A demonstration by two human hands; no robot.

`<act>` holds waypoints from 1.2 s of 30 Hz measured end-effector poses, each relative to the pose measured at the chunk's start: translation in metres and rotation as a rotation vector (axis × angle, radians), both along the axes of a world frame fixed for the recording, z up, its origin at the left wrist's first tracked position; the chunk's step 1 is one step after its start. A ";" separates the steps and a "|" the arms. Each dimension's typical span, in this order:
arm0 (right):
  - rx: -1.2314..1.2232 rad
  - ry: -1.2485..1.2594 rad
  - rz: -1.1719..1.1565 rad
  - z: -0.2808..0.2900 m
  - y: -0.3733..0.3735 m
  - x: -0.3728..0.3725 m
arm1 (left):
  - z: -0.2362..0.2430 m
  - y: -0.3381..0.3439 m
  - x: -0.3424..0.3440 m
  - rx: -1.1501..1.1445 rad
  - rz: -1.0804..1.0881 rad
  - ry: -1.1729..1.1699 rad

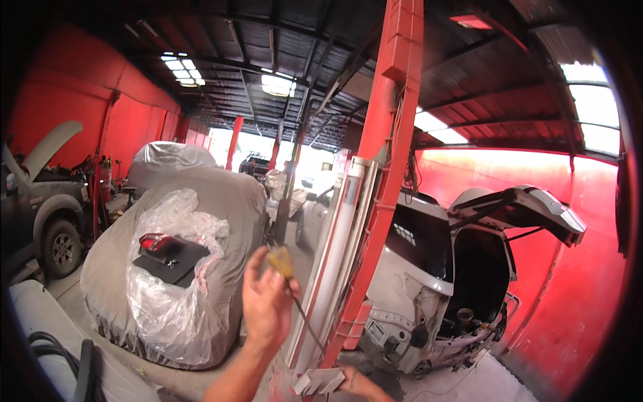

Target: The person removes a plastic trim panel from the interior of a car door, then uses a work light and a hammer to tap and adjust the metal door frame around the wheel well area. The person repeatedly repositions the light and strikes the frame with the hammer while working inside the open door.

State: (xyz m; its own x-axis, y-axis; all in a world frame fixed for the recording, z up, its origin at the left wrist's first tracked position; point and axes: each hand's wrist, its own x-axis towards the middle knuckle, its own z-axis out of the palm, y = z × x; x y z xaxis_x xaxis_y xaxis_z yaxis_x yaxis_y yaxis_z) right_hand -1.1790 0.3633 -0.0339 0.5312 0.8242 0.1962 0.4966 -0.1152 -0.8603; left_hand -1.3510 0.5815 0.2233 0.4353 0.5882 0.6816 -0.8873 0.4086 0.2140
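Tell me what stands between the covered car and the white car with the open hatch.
In the head view, a red steel post with white pipes leaning on it stands between the covered car and the white car.

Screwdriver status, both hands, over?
Left hand raised, closed on yellow-handled screwdriver, shaft pointing down. Right hand low at frame edge, touching white bracket. Red pillar and white tubes stand right behind.

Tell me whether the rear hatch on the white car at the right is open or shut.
Open. The hatch is raised above the white car, propped on thin struts, and the dark, stripped rear opening shows beneath it.
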 end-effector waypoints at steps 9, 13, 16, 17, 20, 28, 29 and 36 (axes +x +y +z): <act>0.001 -0.047 -0.270 -0.046 -0.026 0.003 | 0.209 0.078 -0.010 0.277 0.621 -0.256; 0.187 -0.378 -0.429 0.031 -0.014 -0.032 | 0.279 0.074 0.013 0.460 0.889 -0.252; 0.149 -0.195 -0.345 0.077 -0.013 -0.058 | 0.313 0.065 0.023 0.496 0.988 -0.204; 0.123 -0.249 -0.363 0.080 -0.010 -0.061 | 0.321 0.063 0.025 0.518 0.947 -0.190; 0.043 -0.333 -0.365 0.060 -0.009 -0.052 | 0.336 0.058 0.028 0.499 1.067 -0.274; -0.063 -0.073 -0.243 -0.018 -0.027 -0.017 | 0.273 0.083 0.037 0.729 0.913 -0.118; -0.084 -0.054 -0.266 -0.017 -0.030 -0.019 | 0.254 0.090 0.035 0.782 0.985 -0.097; -0.034 -0.395 -0.223 -0.034 -0.028 0.002 | 0.149 0.098 0.027 0.837 0.813 -0.035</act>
State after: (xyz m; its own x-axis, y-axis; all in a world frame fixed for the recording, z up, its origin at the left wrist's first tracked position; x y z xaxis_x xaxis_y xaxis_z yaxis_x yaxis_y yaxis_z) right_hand -1.1769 0.3349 -0.0678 0.5868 0.7075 0.3939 0.7454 -0.2821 -0.6040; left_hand -1.3243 0.6791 0.3727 0.1102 0.0457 0.9929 -0.8335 -0.5399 0.1174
